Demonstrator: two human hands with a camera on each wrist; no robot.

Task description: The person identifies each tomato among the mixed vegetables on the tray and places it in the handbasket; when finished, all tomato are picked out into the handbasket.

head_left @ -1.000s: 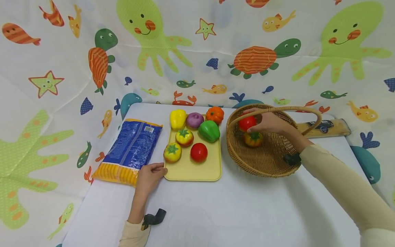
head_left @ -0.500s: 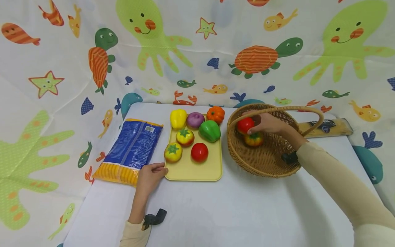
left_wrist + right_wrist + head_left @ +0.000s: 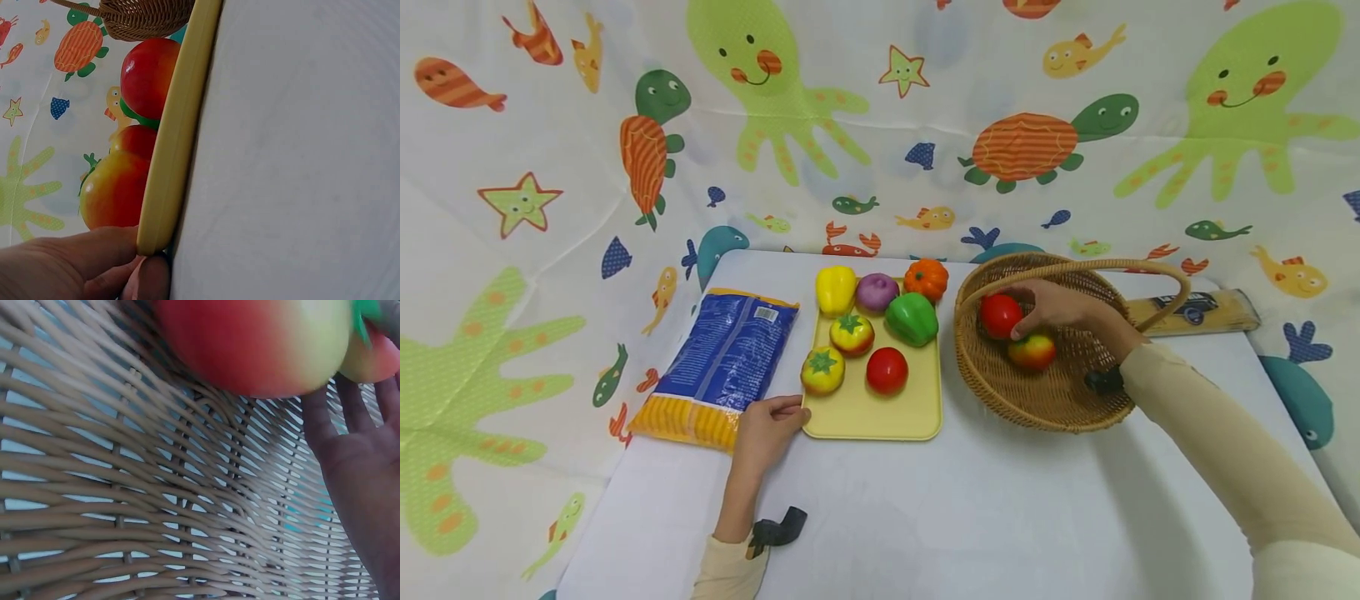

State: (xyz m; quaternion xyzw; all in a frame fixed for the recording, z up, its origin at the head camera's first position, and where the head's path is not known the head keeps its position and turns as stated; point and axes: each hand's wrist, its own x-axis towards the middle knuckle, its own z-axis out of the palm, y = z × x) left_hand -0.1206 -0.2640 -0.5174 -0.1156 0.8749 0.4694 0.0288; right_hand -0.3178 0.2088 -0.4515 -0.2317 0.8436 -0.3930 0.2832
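Observation:
My right hand (image 3: 1054, 303) reaches under the handle into the wicker basket (image 3: 1037, 404), its fingers and thumb around a red toy tomato (image 3: 1001, 316). Against that tomato and the thumb lies a red-and-yellow toy tomato (image 3: 1032, 353); in the right wrist view a red-and-yellow tomato (image 3: 262, 344) looms large beside the fingers. My left hand (image 3: 767, 431) pinches the near left corner of the yellow tray (image 3: 880, 421), thumb and fingers on its rim (image 3: 172, 156). On the tray are another red tomato (image 3: 887, 371) and two yellow-red tomatoes with green leaves (image 3: 823, 371).
Farther back on the tray lie a yellow pepper (image 3: 836, 292), a purple onion (image 3: 877, 292), an orange pumpkin (image 3: 927, 280) and a green pepper (image 3: 912, 319). A blue-and-orange bag (image 3: 722, 358) lies left. Behind the basket is a wooden bat (image 3: 1221, 312). Printed cloth hangs behind.
Inside the basket, the red-and-yellow tomato has rolled right and nearer, showing another side. The right hand and its red tomato have shifted slightly nearer. The left hand stays on the tray corner.

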